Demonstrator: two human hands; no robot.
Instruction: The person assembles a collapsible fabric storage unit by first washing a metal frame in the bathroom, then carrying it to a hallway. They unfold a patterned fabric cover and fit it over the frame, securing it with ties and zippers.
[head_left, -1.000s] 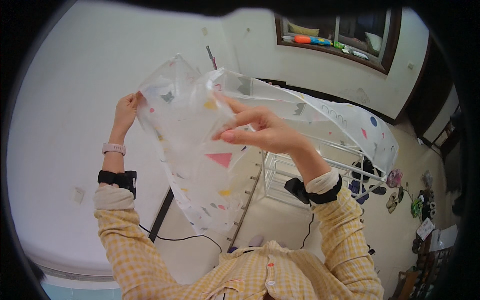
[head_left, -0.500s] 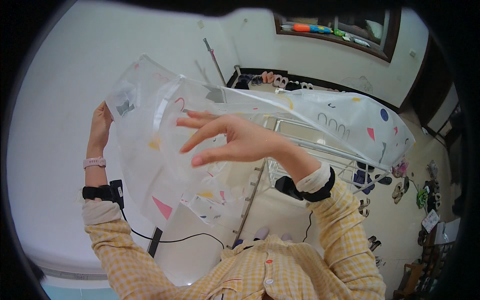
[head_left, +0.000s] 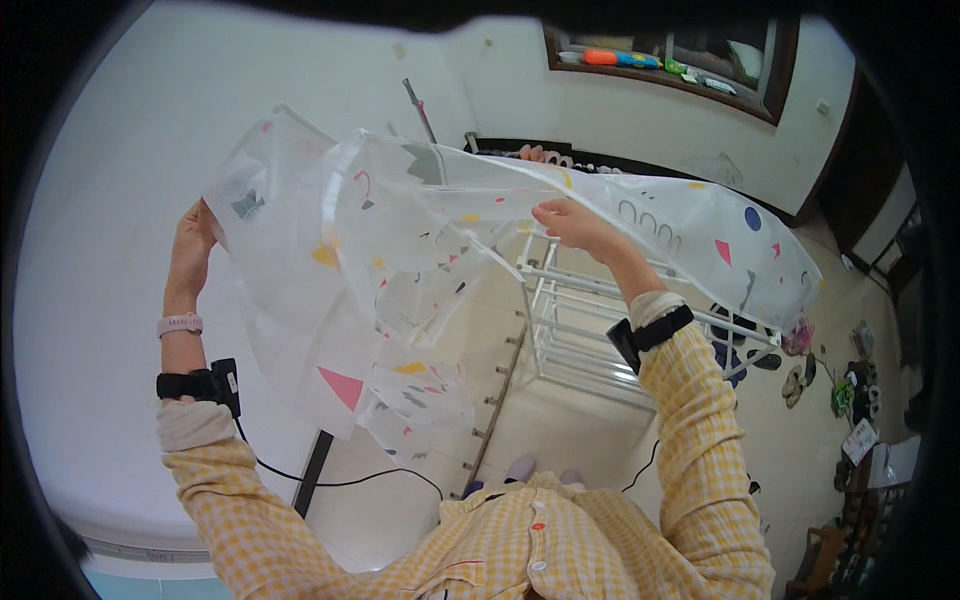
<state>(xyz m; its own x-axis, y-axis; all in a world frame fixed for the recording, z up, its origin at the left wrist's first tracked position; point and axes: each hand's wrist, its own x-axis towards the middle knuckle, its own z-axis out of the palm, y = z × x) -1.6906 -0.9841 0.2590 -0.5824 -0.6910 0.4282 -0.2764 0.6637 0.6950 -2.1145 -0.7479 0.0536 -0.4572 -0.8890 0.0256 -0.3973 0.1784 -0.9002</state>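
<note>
head camera, looking straight down, and here we are: a translucent plastic sheet (head_left: 290, 280) fills the middle of the scene, scattered with pink triangles, yellow patches, grey shapes and dark blue dots. the left hand (head_left: 192, 248) is up at the sheet's left edge, thumb and fingers pinching it, with a corner rising above them and a wide panel hanging below. over to the right hand (head_left: 588, 230): its fingers sit close together, tips pointing left, right by the sheet's middle stretch; whether they grip the plastic i cannot tell from here.

the sheet runs on past that hand to the right, its far end bulging out above a white rack (head_left: 575, 283) of thin bars, while loose folds droop at the centre, left of the rack. a pale pink wristband (head_left: 180, 324) circles the left wrist, and a black strap (head_left: 188, 386) sits further down that forearm; another black strap (head_left: 665, 325) wraps the right. both sleeves belong to a yellow checked shirt (head_left: 500, 550).

round the room: a grey pole (head_left: 420, 110) leans behind the sheet, shoes line the far wall, and an orange and blue toy (head_left: 610, 58) (bright as anything!) lies on the window ledge.
</note>
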